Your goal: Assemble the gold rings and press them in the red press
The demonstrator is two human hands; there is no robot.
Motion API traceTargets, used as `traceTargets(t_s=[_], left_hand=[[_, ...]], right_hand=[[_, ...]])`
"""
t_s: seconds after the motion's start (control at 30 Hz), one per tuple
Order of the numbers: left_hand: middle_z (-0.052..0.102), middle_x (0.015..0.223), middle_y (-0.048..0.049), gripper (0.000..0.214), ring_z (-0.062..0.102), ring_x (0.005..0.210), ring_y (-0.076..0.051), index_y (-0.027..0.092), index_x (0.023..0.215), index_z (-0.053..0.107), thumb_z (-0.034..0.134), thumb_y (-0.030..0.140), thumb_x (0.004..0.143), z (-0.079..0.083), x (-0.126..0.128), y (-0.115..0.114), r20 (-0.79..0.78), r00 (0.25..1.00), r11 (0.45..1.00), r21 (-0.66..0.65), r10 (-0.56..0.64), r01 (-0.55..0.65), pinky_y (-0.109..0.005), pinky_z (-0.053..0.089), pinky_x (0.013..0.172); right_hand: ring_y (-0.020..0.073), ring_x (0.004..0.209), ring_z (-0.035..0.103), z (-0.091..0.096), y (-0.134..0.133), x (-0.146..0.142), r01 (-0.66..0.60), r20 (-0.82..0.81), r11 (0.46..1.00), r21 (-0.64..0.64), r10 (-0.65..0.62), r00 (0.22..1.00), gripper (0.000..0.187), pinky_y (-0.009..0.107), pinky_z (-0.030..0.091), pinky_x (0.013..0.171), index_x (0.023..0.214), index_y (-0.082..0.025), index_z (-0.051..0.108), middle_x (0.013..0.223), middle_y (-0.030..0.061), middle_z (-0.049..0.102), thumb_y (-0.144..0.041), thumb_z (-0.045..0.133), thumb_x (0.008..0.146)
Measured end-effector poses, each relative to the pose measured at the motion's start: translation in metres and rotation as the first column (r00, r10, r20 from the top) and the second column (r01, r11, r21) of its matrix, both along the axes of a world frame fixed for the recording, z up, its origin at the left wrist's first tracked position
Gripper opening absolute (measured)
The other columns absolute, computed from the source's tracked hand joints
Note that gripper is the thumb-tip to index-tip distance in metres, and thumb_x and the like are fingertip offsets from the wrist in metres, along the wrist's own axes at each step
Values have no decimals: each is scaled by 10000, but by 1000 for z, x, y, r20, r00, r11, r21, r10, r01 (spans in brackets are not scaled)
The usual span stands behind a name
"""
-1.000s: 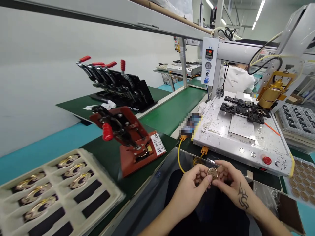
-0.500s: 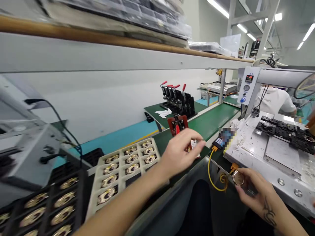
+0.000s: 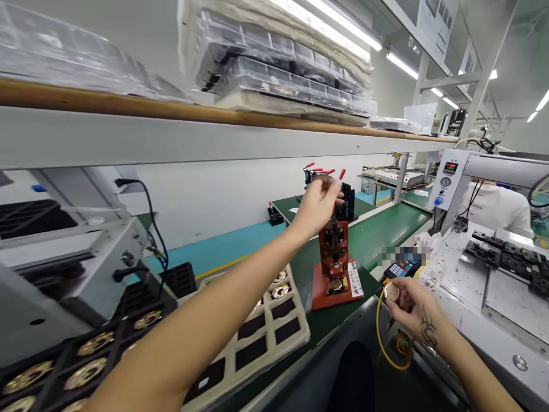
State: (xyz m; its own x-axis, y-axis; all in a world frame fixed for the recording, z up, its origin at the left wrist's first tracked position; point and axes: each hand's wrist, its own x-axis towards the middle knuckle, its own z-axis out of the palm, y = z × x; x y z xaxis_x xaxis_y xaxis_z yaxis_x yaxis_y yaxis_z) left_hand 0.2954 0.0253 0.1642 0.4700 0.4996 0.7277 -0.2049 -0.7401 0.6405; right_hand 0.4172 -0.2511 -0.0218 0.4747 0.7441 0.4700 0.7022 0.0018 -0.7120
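Observation:
Up on the lever of a red toggle clamp fixture [image 3: 333,252], my left hand [image 3: 319,203] has its fingers closed round the handle, which is mostly hidden. At the fixture's foot a round gold part [image 3: 337,284] sits in a small nest, beside a white label with writing. Lower right, my right hand [image 3: 414,303] pinches a round gold watch case [image 3: 392,292] by its rim, near a yellow cable [image 3: 378,320]. A beige tray [image 3: 295,320] with gold parts in some pockets lies left of the fixture, partly behind my left forearm.
A black tray [image 3: 55,352] of gold rings stands lower left, beside a grey machine [image 3: 115,269]. Several red-handled clamps [image 3: 349,200] stand behind. At right is a metal machine bed [image 3: 458,286] with a control box [image 3: 447,177]. A shelf [image 3: 257,137] crosses above; a person in white sits beyond.
My left hand has risen from low in front of the red fixture to its lever. My right hand still holds the watch case. The view has shifted, showing more of the fixture.

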Motion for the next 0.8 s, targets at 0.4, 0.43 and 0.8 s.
traceTargets(t_s=[0.4,0.43,0.8], left_hand=[[671,560,7,106,639,549,-211,200,701,740,732,295,746,-171,-59,11,-745,651,987,-153,-147,48,-286,432,579],[679,587,4,95,646,577,-214,196,752,755,727,286,747,-181,-52,8,-754,640,987,-152,-150,53,-281,425,585],[623,627,16,147,586,656,-189,173,821,724,768,264,715,-199,-36,8,-727,667,983,-182,-162,40,-271,408,624]], right_hand=[[139,626,533,-45,87,8,-140,-79,990,-28,137,987,282,259,444,595,1129,-192,694,735,-42,551,-231,698,850],[136,627,528,-45,97,9,-147,-76,989,-27,145,987,269,260,444,603,1105,-188,698,741,-39,560,-219,700,838],[141,653,588,-66,129,21,-245,-109,964,-102,234,966,204,255,471,612,1084,-184,681,804,-12,672,-233,679,886]])
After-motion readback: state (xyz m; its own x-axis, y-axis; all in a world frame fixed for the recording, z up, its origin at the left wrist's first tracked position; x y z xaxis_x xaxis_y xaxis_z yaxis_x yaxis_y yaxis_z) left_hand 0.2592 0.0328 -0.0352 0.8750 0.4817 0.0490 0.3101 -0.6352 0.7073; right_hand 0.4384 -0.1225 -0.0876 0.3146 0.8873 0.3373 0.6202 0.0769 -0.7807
